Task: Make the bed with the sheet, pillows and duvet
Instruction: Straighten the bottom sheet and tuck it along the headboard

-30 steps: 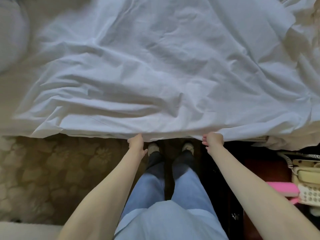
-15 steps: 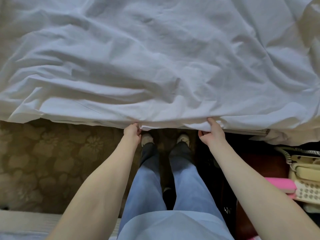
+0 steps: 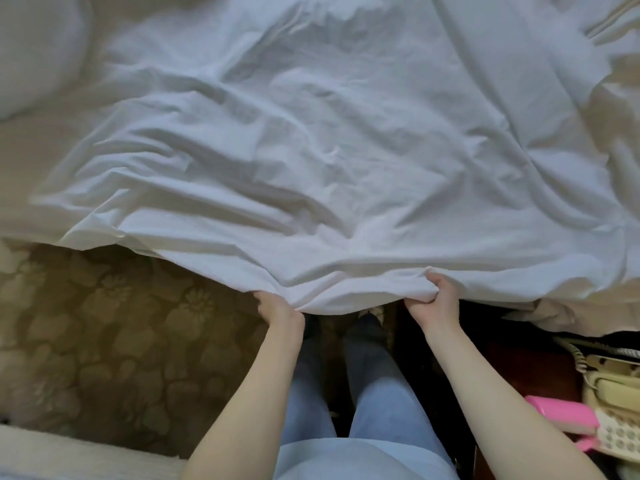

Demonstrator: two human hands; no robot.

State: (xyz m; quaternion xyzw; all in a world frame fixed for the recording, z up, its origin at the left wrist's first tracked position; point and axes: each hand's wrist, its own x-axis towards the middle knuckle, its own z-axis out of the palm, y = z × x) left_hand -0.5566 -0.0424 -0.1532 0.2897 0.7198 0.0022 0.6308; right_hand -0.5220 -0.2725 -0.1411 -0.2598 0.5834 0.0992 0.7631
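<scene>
Both hands grip the near edge of the white sheet [image 3: 329, 150] at the side of the bed. The left hand [image 3: 277, 306] has its fingers curled under the hem, so that only the back of the hand shows, and the right hand [image 3: 431, 299] clenches a bunched fold of the cloth, with the thumb on top. Between the two hands the edge sags a little over the person's feet and over the patterned carpet [image 3: 104, 323]. A telephone [image 3: 613, 393] stands at the right, close to the bed.

Further away the sheet lies wrinkled across the mattress [image 3: 31, 161], which shows bare at the left, and a pillow [image 3: 34, 46] rests in the far left corner.

The step in hand seems to be the spreading of the sheet. The next move probably calls for an even pull toward the body with both hands, then for smoothing the folds and covering the bare part at the left
</scene>
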